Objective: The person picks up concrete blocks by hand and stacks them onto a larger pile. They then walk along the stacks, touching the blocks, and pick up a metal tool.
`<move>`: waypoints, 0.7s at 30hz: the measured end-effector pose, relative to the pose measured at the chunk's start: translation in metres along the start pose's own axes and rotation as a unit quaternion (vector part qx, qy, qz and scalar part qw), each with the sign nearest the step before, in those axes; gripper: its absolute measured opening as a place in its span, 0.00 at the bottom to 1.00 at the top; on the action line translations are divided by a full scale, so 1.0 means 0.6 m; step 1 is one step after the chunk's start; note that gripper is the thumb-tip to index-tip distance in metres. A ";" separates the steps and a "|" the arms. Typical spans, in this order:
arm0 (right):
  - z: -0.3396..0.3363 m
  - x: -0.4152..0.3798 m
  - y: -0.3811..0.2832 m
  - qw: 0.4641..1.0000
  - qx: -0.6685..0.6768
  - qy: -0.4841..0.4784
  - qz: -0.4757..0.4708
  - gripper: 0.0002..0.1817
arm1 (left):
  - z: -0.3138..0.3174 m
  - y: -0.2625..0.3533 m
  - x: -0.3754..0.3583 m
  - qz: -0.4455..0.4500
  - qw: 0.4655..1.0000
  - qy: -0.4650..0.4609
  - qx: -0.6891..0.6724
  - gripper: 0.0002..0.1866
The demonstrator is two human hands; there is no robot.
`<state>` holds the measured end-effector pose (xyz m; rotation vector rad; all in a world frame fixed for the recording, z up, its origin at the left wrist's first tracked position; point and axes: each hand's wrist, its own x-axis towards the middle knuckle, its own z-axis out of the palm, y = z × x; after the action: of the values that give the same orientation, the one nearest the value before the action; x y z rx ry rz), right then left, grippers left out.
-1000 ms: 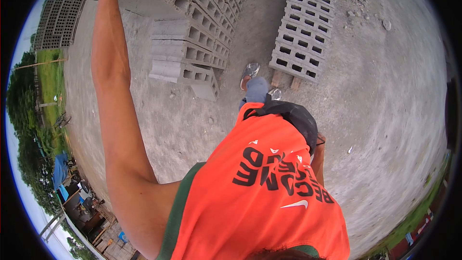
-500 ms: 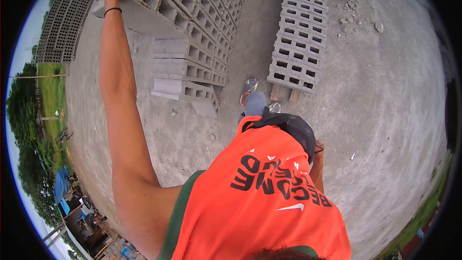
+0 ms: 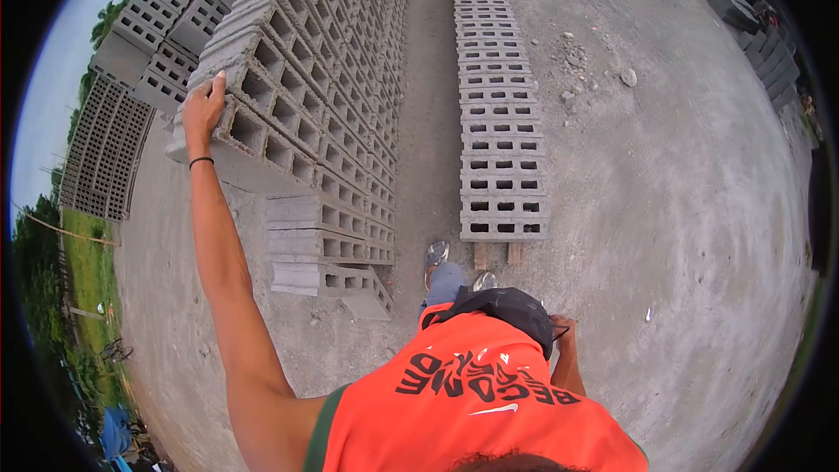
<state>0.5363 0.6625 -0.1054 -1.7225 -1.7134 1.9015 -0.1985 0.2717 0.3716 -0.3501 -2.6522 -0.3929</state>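
Gripping top concrete block (image 3: 229,114) corner, left hand (image 3: 204,107); right hand (image 3: 559,326) at hip

ground: bare grey dirt (image 3: 682,210) | left edge: grass, trees (image 3: 52,297) | light: overcast daylight

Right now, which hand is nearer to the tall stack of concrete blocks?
Left. The left hand rests on the top corner block of the tall stack of concrete blocks; the right hand sits at the person's hip, well away.

Single head camera looks steeply down, fisheye-wide, over the block stack (image 3: 323,79).
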 end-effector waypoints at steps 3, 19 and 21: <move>0.008 0.002 -0.001 1.000 -0.015 0.004 -0.008 0.19 | -0.003 0.003 -0.001 -0.001 1.000 0.007 0.011 0.33; 0.015 0.023 0.041 0.986 0.160 -0.006 -0.056 0.14 | -0.010 0.015 -0.010 -0.009 1.000 0.016 0.015 0.32; 0.019 0.022 0.038 0.987 0.147 0.003 -0.066 0.14 | -0.009 0.012 -0.009 -0.007 1.000 0.019 0.015 0.33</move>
<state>0.5366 0.6550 -0.1328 -1.4686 -1.4175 1.9698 -0.1898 0.2757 0.3751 -0.3134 -2.6221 -0.3611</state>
